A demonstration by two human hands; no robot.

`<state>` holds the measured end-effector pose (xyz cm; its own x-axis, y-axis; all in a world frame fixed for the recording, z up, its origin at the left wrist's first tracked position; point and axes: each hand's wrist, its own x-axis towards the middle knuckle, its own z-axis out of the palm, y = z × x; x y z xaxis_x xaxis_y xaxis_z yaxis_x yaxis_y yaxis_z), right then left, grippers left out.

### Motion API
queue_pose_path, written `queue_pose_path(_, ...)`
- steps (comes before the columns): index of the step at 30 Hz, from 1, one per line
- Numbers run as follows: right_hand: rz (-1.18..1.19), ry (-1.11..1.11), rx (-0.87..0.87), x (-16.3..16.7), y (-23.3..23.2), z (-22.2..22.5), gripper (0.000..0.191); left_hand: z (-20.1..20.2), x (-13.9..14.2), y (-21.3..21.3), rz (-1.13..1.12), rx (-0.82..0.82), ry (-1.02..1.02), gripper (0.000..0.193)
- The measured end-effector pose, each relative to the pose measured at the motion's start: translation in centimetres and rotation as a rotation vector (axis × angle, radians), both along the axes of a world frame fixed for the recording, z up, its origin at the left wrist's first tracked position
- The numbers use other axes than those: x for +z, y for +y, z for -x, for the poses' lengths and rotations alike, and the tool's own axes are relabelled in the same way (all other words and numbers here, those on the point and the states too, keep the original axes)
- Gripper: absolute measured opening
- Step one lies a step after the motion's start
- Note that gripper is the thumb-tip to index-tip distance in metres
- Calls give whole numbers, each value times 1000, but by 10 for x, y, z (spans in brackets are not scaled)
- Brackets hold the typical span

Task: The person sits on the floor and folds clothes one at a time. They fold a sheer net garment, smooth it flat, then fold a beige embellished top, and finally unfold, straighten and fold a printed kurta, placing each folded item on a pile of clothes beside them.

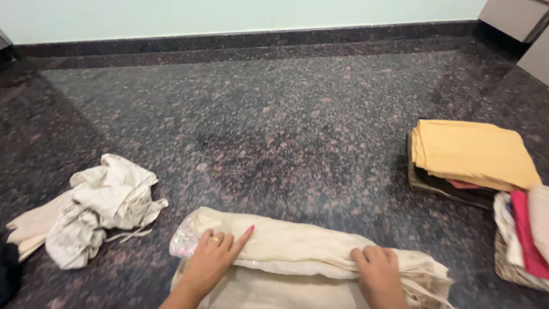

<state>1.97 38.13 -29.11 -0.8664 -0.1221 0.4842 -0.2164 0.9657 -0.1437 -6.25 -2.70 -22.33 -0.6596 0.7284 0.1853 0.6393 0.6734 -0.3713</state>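
The left hand (pixel 213 258) is lying flat, fingers spread, pressing on a cream garment (pixel 297 246) on the floor (pixel 274 114) just in front of the person, while the right hand (pixel 377 273) is curling its fingers over the cloth's folded edge, pinching a ridge. The fabric is looking thin, soft and light, likely to slump and slide, so the folded edges seem the best places to grip. A crumpled heap (pixel 91 209) is sitting to the left, a folded stack (pixel 472 154) to the right.
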Motion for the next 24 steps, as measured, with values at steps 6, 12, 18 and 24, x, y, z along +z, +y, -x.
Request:
queue_pose_path(6,-59,-264,123,-15,-20,-47,39,-61,-39,3,106,256,-333,75)
queue_pose_path(12,113,-332,226,-6,-8,-41,34,-46,-13,87,-214,398,-113,17)
queue_pose_path(18,168,-436,187,1,-6,-61,44,-81,8,207,-319,329,-726,64)
queue_pose_path(24,496,-183,-108,16,22,-66,27,-116,-9,227,-159,438,-869,71)
